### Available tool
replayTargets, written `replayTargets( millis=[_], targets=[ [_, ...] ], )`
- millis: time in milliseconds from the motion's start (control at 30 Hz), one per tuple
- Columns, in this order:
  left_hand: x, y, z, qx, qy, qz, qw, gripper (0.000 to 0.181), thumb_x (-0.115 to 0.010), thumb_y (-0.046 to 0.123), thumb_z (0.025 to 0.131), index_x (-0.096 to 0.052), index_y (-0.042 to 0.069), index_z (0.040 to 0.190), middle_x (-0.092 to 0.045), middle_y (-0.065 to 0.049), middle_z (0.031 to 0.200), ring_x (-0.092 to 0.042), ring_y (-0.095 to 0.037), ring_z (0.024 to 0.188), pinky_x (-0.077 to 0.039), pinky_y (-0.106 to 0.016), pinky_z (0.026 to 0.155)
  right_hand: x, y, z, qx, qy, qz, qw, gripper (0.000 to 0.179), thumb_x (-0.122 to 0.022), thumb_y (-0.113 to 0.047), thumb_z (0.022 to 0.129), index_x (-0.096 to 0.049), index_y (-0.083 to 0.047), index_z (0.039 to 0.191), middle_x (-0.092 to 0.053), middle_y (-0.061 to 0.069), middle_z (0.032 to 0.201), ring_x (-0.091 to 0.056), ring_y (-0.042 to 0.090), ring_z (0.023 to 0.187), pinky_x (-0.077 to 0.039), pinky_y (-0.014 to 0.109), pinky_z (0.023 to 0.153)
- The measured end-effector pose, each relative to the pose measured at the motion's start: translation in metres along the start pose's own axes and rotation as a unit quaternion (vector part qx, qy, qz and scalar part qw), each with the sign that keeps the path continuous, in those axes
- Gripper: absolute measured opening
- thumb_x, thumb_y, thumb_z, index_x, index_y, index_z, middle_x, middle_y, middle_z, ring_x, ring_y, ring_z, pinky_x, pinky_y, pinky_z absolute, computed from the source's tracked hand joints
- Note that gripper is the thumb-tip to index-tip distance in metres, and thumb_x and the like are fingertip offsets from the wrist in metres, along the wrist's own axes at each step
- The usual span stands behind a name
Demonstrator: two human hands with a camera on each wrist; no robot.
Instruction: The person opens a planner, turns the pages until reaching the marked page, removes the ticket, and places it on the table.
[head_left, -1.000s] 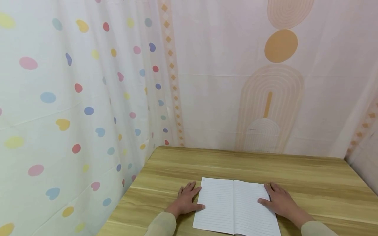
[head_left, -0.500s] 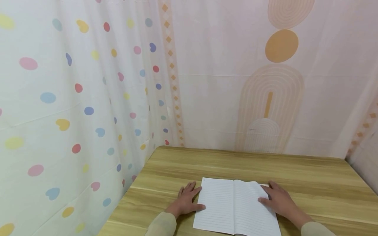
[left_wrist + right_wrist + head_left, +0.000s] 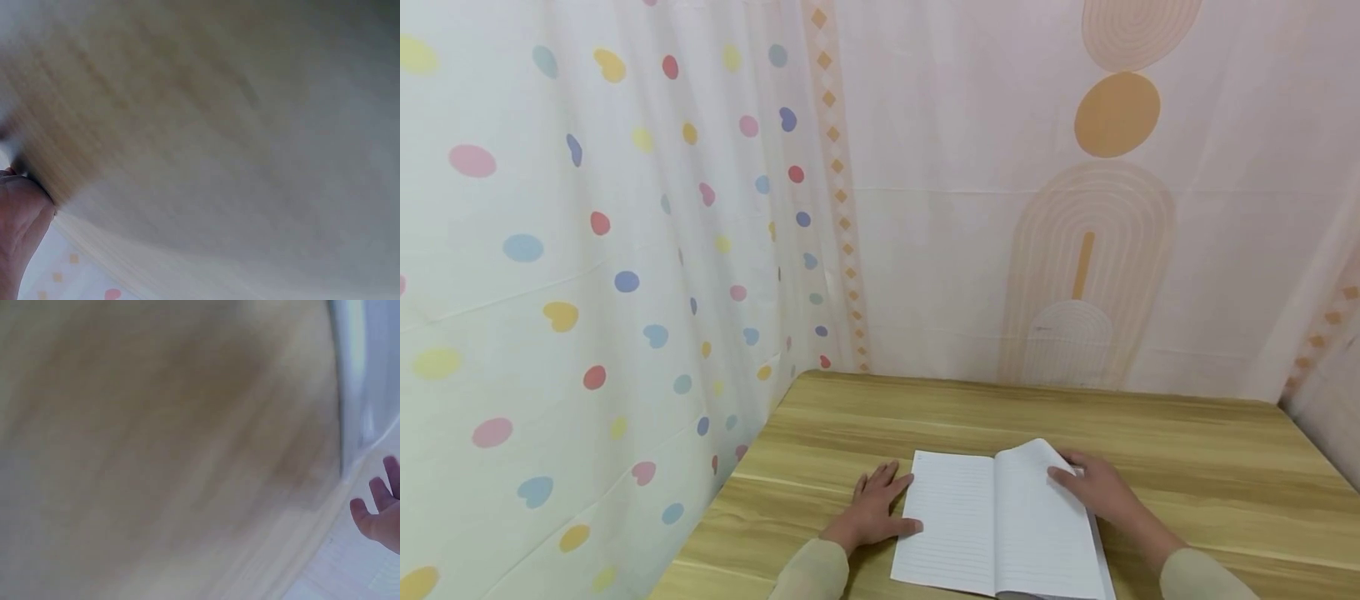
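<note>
An open notebook [image 3: 955, 525] with lined pages lies on the wooden table in the head view. My left hand [image 3: 874, 510] lies spread at its left edge, thumb on the left page and the other fingers mostly on the table. My right hand [image 3: 1099, 486] pinches the far right corner of a right-hand page [image 3: 1037, 500] between thumb and fingers. That page bends upward at its far edge, and more pages show beneath it along the right side. In the right wrist view, the right hand's fingers [image 3: 380, 495] show at the right border, beside the notebook's blurred edge [image 3: 356, 381].
The wood-grain table [image 3: 1000, 417] reaches back to a hanging pale curtain [image 3: 940, 250] with arch patterns. A white curtain [image 3: 625, 333] with coloured dots and hearts hangs along the left side.
My right hand has pulled the page's far right corner up and slightly left, so the page now lifts and curves away from those below. The left hand has stayed in place.
</note>
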State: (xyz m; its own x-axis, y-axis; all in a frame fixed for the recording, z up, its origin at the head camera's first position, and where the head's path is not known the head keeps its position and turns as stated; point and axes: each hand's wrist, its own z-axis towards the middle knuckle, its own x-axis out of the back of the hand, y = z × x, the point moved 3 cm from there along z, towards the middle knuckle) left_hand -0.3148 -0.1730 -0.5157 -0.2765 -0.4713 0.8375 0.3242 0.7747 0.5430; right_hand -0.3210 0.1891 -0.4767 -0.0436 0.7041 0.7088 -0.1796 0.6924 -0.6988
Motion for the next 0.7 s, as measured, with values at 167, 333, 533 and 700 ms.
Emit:
replayTargets(
  millis=[167,333,533,700],
  targets=[
    [0.001,0.001,-0.001,-0.003,0.001,-0.004,1.0,0.082,-0.071,0.05,0.088,-0.041,0.006,0.151,-0.019,-0.024,0.161,-0.011,-0.043,0.148,-0.003,-0.062,0.116,0.005,-0.013,0.002,0.004,-0.001,0.086,0.9963,0.055,-0.058,-0.031,0.101,-0.052,0.01,0.136,-0.06,0.026,0.13,-0.057,0.04,0.119,-0.048,0.05,0.097],
    [0.001,0.001,-0.001,-0.006,0.004,-0.001,1.0,0.082,-0.07,0.051,0.088,-0.041,0.006,0.15,-0.019,-0.025,0.16,-0.011,-0.044,0.148,-0.003,-0.063,0.115,0.008,-0.025,0.003,-0.009,-0.007,0.125,0.9921,0.061,-0.058,-0.036,0.101,-0.046,0.007,0.143,-0.053,0.03,0.135,-0.055,0.039,0.119,-0.052,0.042,0.091],
    [0.002,0.001,-0.002,-0.002,0.0,-0.002,1.0,0.082,-0.07,0.052,0.088,-0.041,0.006,0.151,-0.02,-0.024,0.16,-0.011,-0.043,0.148,-0.003,-0.062,0.116,0.009,-0.041,0.006,-0.002,0.004,0.164,0.9865,0.066,-0.06,-0.03,0.101,-0.033,0.003,0.151,-0.059,0.025,0.13,-0.06,0.028,0.11,-0.053,0.036,0.086],
    [0.002,0.002,-0.002,-0.006,-0.001,-0.01,0.9999,0.082,-0.07,0.049,0.089,-0.041,0.005,0.151,-0.019,-0.025,0.16,-0.011,-0.044,0.148,-0.002,-0.063,0.115,0.009,-0.054,0.008,0.013,0.006,0.225,0.9742,0.067,-0.057,-0.02,0.103,-0.022,0.004,0.155,-0.057,0.03,0.132,-0.061,0.03,0.111,-0.053,0.04,0.091]
  ],
)
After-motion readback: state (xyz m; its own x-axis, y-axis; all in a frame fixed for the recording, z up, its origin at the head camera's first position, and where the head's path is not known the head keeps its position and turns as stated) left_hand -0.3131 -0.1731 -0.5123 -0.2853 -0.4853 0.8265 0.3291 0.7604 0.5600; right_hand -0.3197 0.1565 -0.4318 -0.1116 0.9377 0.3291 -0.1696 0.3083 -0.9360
